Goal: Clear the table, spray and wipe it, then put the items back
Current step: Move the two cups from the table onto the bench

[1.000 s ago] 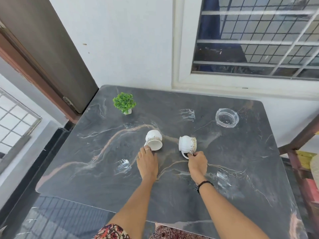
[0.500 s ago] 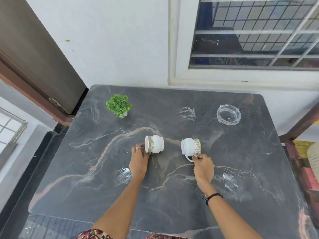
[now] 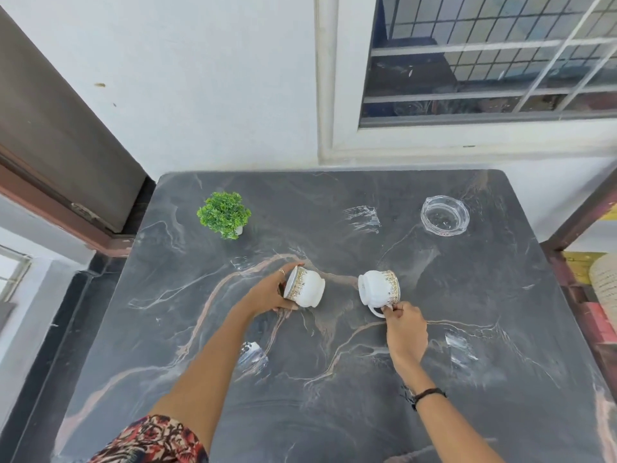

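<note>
Two white cups with gold rims are tilted on their sides over the middle of the dark marble table (image 3: 334, 396). My left hand (image 3: 267, 294) grips the left cup (image 3: 305, 287) at its rim, mouth turned toward the hand. My right hand (image 3: 405, 330) pinches the handle of the right cup (image 3: 379, 287), whose mouth faces right. A small green potted plant (image 3: 224, 213) stands at the back left. A clear glass ashtray (image 3: 444, 214) sits at the back right.
The table is pushed against a white wall under a barred window (image 3: 484, 61). A brown door (image 3: 60, 135) stands at the left. At the right edge are a wooden frame and colourful things (image 3: 597, 295).
Both cups have been tipped and turned in my hands. The left hand has shifted from below the left cup to its left side, around the rim. The camera has moved closer.
</note>
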`<state>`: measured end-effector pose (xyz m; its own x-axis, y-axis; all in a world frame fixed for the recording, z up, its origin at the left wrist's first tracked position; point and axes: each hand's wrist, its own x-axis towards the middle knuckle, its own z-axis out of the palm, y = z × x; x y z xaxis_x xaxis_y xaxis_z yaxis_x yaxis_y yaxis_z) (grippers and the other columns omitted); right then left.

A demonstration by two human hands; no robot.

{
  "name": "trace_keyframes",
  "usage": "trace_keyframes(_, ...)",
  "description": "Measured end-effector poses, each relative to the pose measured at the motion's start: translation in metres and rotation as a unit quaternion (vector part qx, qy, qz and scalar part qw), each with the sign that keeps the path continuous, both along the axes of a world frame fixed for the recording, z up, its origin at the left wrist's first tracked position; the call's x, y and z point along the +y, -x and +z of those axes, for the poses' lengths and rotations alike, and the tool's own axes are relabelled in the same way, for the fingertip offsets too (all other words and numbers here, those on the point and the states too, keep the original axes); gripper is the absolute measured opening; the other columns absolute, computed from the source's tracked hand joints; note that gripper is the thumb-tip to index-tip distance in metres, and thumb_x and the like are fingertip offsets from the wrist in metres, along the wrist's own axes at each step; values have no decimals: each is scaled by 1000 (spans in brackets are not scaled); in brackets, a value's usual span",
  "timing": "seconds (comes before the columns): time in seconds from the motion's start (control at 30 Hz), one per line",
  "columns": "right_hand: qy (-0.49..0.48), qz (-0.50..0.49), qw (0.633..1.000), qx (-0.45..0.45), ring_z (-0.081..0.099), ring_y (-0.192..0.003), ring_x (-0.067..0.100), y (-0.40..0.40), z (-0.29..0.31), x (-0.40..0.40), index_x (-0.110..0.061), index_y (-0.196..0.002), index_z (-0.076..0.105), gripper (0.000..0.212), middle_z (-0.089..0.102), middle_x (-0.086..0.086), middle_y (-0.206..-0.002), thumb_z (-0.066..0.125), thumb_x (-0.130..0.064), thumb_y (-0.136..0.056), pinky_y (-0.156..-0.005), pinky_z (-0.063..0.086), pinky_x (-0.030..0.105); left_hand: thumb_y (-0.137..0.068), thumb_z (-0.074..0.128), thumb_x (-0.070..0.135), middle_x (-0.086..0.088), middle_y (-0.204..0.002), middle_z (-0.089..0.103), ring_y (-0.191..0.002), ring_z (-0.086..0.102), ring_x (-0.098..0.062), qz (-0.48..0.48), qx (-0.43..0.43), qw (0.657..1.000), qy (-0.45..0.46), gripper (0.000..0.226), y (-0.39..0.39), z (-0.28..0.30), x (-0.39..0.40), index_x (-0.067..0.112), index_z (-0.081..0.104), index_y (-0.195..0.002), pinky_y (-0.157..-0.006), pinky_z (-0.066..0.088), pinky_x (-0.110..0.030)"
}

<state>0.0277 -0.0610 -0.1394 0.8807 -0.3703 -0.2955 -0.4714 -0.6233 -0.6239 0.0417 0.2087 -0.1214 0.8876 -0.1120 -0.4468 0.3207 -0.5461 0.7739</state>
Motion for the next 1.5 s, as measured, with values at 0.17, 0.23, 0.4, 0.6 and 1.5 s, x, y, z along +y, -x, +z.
trace_keyframes(0.17, 17, -5, 1000, -12, 48, -74, 20, 3, 5, 3, -7, -91, 62, 18, 59, 7, -97, 57, -25, -90, -64, 32, 30, -61, 83, 14, 0, -104, 63, -92, 62, -22, -14, 8, 1000, -4, 69, 0, -1, 5, 45, 46, -110, -65, 58, -37)
trace_keyframes(0.23, 20, -6, 1000, -16, 47, -73, 20, 5, 6, 4, -7, -90, 61, 19, 58, 7, -97, 57, -25, -90, -64, 32, 30, -58, 83, 20, -8, -102, 64, -88, 62, -23, 2, 0, 1000, 7, 60, 5, -5, 4, 45, 49, -100, -70, 58, -45)
trace_keyframes(0.4, 22, -3, 1000, -19, 48, -73, 20, 6, 5, 3, -9, -91, 62, 19, 57, 5, -97, 57, -27, -91, -65, 34, 30, -53, 78, 43, -2, -77, 59, -59, 51, -13, 69, -22, 997, -13, 52, 20, -4, -13, 22, 49, -90, -56, 48, -30)
trace_keyframes(0.6, -39, -23, 998, -34, 56, -76, 19, 9, 2, 2, -13, -93, 65, 16, 60, 1, -94, 60, -28, -88, -65, 38, 31, -78, 69, 41, 2, -66, 56, -51, 48, -11, 102, -45, 992, -52, 32, 29, 3, -31, 21, 46, -74, -45, 40, -17)
trace_keyframes(1.5, -472, -104, 874, 56, 72, -75, 25, 27, 54, -41, 1, -74, 61, 25, 71, 7, -71, 76, -19, -76, -65, 58, 21, -88, 55, 42, -8, -65, 71, -47, 57, -13, 350, 111, 920, 134, 37, 31, 42, -110, 10, 53, -70, -54, 44, -25)
